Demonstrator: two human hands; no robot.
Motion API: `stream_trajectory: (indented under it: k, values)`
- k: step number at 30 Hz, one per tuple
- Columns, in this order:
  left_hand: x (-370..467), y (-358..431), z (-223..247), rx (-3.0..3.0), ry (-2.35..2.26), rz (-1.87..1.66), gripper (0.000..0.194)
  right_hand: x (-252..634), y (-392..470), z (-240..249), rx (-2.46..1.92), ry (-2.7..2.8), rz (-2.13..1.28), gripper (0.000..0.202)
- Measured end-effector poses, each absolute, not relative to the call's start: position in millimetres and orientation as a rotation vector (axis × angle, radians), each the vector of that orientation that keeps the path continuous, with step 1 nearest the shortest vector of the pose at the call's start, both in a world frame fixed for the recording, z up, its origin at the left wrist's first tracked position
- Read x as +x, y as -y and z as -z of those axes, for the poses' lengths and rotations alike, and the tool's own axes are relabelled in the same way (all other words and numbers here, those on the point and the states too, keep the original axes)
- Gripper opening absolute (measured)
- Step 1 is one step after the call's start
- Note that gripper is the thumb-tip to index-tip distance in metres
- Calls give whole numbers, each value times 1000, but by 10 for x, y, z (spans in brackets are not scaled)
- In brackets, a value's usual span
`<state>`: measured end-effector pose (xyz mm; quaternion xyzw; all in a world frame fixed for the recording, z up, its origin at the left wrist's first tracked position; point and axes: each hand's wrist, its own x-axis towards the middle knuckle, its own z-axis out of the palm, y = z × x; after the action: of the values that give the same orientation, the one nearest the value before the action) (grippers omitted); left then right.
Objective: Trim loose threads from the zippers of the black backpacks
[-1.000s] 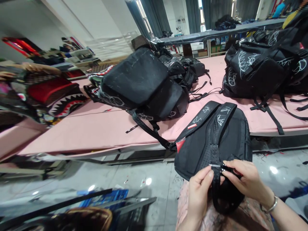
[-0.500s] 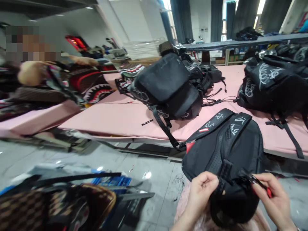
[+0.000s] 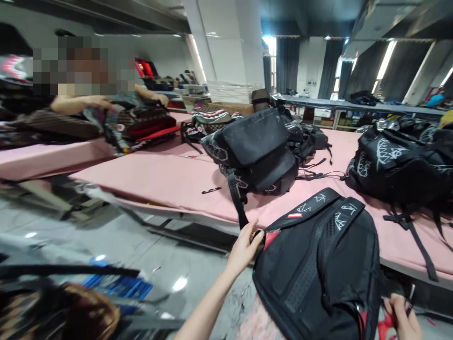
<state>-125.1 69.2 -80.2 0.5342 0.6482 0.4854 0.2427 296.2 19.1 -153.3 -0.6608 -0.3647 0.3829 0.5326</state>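
A black backpack (image 3: 304,274) leans against the pink table's front edge, its back panel and white-printed shoulder straps facing me. My left hand (image 3: 246,245) is closed at the pack's left side, pinching a black strap end beside a red tab (image 3: 271,239). At the lower right, my right hand (image 3: 403,314) is closed around what looks like a small pair of thread snips (image 3: 412,292), with a bright metal tip sticking up. Something red shows under those fingers, partly out of frame. The backpack's bottom is cut off by the frame edge.
More black backpacks (image 3: 258,146) lie on the pink table (image 3: 159,170), with a thin black pen-like item (image 3: 211,190) near them. Another person (image 3: 81,104) handles patterned bags at the far left. Brown checked bags (image 3: 88,311) and a blue crate (image 3: 120,285) stand at lower left.
My left hand has moved from the pack's lower straps up and left to its side strap. The right hand has shifted down and away from the strap. The view has tilted upward.
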Motion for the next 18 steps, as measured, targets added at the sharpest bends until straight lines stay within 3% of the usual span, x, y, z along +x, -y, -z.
stream_trajectory:
  k: [4,7,9,13,18]
  values:
    - [-1301,-1144,912,1543,-1913,-1125,64,2997,-558,1640,-1563,804,-933,73]
    - [-1164,-1250,881,1481,-1775,-836,62,2906,-772,1647,-1551,752,-970,77]
    - [-1068,-1205,853,1442,-1562,-700,58,2829,-845,1642,-1536,744,-997,75]
    - [-978,-1021,753,1387,-1284,-765,58,2725,-803,1537,-1452,758,-969,65]
    - [-971,-967,501,1475,-1307,-860,50,2714,-641,932,-1355,882,-715,54]
